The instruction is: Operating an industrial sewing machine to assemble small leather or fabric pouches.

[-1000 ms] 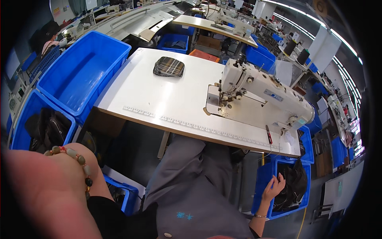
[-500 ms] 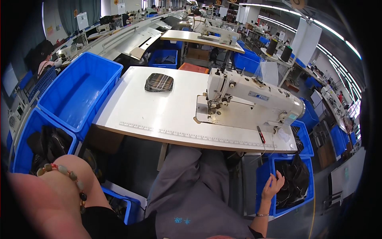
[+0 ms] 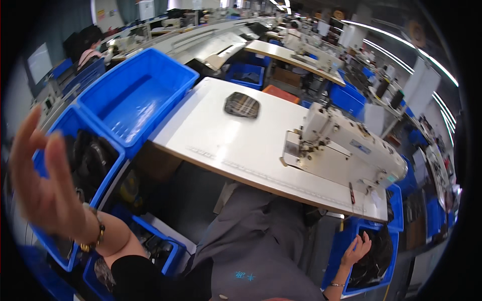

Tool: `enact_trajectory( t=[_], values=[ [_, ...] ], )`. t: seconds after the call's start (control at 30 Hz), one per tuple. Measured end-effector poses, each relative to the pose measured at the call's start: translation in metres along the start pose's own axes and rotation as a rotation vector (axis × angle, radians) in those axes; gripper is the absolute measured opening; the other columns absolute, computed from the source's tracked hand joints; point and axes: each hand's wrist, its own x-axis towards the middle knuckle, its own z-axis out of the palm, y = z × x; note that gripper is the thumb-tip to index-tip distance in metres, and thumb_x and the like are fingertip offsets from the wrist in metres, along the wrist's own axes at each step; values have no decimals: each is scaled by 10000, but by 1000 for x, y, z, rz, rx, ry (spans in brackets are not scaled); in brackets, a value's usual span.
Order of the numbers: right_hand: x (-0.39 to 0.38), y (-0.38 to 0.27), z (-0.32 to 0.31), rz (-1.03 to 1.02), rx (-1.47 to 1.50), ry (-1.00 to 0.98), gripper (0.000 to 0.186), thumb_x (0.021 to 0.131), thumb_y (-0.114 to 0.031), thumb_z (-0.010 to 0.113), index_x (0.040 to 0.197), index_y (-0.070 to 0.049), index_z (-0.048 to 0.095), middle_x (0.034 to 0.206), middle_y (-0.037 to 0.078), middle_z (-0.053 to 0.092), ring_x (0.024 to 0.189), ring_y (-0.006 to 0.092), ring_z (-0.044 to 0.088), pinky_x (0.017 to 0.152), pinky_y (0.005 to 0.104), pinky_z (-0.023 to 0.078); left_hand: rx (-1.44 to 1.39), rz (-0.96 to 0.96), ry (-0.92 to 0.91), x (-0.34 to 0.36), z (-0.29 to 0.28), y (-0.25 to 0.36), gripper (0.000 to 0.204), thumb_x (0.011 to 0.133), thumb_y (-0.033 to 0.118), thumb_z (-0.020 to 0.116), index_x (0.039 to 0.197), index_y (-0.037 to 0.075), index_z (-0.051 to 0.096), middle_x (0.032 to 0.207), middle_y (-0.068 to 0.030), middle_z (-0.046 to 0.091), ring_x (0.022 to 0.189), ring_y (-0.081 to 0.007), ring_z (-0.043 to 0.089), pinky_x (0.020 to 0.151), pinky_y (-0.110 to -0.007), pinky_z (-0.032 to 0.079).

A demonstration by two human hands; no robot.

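Observation:
My left hand [image 3: 56, 183] is raised at the left over a blue bin of dark fabric [image 3: 93, 160], its fingers apart and somewhat blurred, with a bead bracelet at the wrist. My right hand [image 3: 355, 250] hangs with loose, open fingers at a blue bin of dark fabric [image 3: 374, 263] beside the table's right end; whether it touches the fabric I cannot tell. On the white table [image 3: 191, 120] lie a folded plaid cloth piece [image 3: 241, 104] and red-and-black snips [image 3: 352, 195]. A white sewing machine [image 3: 351, 143] stands on its right half, above my right hand.
An empty-looking blue bin [image 3: 135, 100] adjoins the table's left end. Another blue bin [image 3: 155, 256] sits low by my left forearm. Behind are further machine tables [image 3: 291, 60] and a seated co-worker [image 3: 88, 57] at back left. A thread stand [image 3: 386, 93] rises behind the machine.
My left hand has swung up from close below the camera to the left, fingers now showing. The view has tilted and shifted, moving the table rightward in the picture. My right hand stays by its bin.

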Motion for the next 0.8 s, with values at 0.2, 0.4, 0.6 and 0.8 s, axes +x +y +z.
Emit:
enact_trajectory(
  t=[0.2,0.4,0.6,0.8],
  values=[
    [11,32,38,-104,-98,-30,194,969,-94,531,1047,32,655,1244,207,580,1157,375,525,997,471,386,649,-666,-529,-100,2,-179,761,715,489,788,1307,70,560,1313,-158,571,1250,-347,496,1023,-476,403],
    [60,-36,56,-379,4,139,148,914,-203,647,886,-64,685,1073,167,672,888,344,621,779,460,473,580,-1206,-887,-166,-21,-222,1125,603,699,763,1459,73,386,1493,-165,397,1407,-344,318,1097,-654,176],
    [64,-39,61,-407,92,135,153,915,-214,645,875,-72,684,1128,171,665,862,348,611,754,461,462,333,-911,-777,-176,51,-192,1376,545,623,847,1522,18,90,1479,-297,311,1389,-409,313,1112,-567,267],
    [62,-47,55,-387,138,88,131,911,-191,641,906,-72,694,1110,171,668,895,355,616,774,469,464,700,-1137,-638,-180,130,-178,1278,612,643,795,1523,69,106,1490,-297,217,1369,-543,204,980,-594,429]
  ],
)
